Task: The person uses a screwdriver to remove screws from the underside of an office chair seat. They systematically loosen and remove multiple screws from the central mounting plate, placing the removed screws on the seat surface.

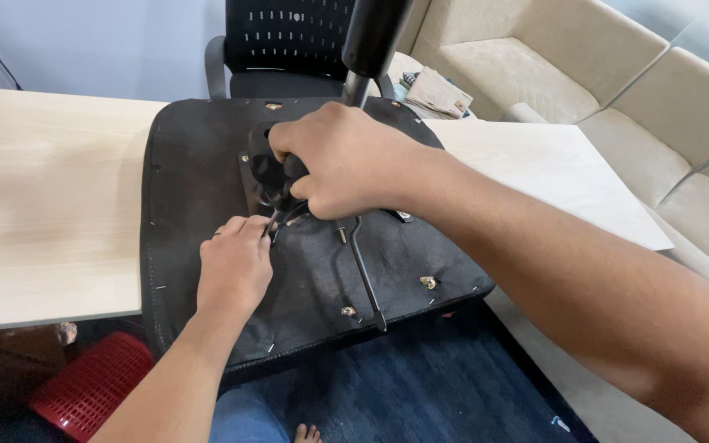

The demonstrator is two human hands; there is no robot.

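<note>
Screwdriver (282,176) gripped upright (seat (194,164) overhanging table (51,205)).

One printed item is visible: a folded paper or flat package (436,93), cream with dark print, lying at the far edge of the counter (51,205) beside the sofa (535,74). It is possibly a newspaper; detail is unclear.

right hand (346,160) grips screwdriver handle (282,176) | left hand (234,267) steadies tip | chair seat (198,180) upturned

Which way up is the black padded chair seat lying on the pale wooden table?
Upside down: the black chair seat shows its stapled underside, mounting bolts and metal mechanism plate facing up.
</note>
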